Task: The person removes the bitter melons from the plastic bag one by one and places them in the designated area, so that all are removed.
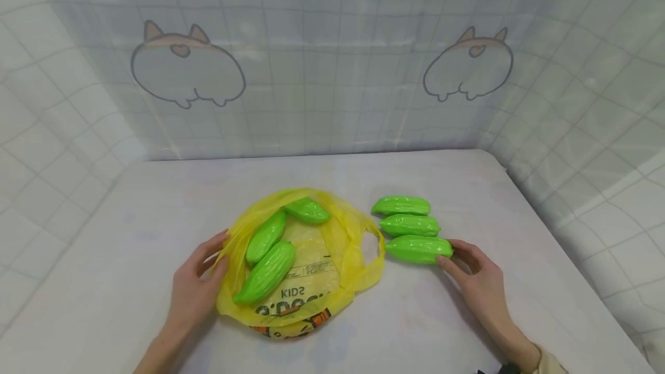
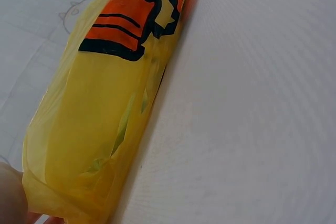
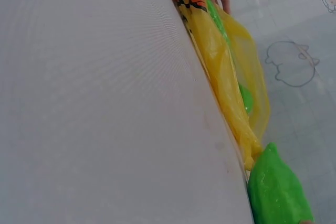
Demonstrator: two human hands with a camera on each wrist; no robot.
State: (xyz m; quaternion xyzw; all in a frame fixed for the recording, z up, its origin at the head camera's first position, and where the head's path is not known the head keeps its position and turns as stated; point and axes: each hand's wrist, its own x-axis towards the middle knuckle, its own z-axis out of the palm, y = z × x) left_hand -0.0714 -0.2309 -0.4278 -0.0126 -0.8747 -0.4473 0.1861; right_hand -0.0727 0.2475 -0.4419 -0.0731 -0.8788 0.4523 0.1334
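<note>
Green gourd (image 1: 415,249), right of the yellow bag (image 1: 345,247) on the desk (image 1: 405,328), sits pinched at its right end by your half-curled right hand (image 1: 480,281); your loosely curled left hand (image 1: 193,288) holds the bag's left side. Likely light, stiff, slick: best gripped round its thick middle. Two more gourds (image 1: 409,225) (image 1: 401,205) lie just beyond.

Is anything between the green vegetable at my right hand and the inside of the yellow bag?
Yes: the handle loop and right side of the yellow bag lie just left of the green vegetable your right hand pinches, between it and the opening. Nothing else shows there.
</note>
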